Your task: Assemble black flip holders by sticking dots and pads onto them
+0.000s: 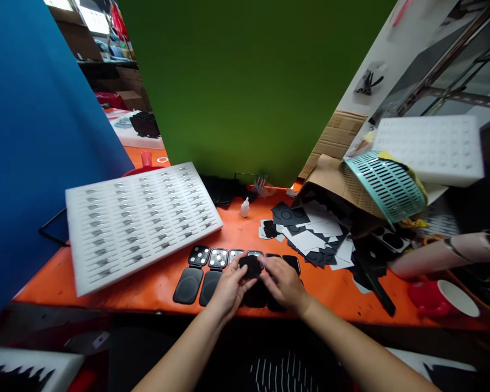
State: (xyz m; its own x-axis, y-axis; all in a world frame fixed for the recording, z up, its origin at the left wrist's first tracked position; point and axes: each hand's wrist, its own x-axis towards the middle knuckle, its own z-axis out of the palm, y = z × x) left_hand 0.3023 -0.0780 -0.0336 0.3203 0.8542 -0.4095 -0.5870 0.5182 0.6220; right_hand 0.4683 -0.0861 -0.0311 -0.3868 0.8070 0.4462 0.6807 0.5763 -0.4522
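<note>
My left hand holds a thin black square piece by its left and lower edges, above the table. At the right edge of the same piece, my right hand has its fingers bent and closed on it; the exact fingertip contact is hard to make out. Beneath my hands lies a row of opened black cases. On the left, their dotted panels are up and plain black halves, such as this black lid, are nearest me. The cases farther right are partly hidden by my hands.
A white foam tray with slotted rows stands tilted at left. A small white bottle stands behind the cases. To the right are scattered black and white sheets, a cardboard box, a teal basket and a red mug.
</note>
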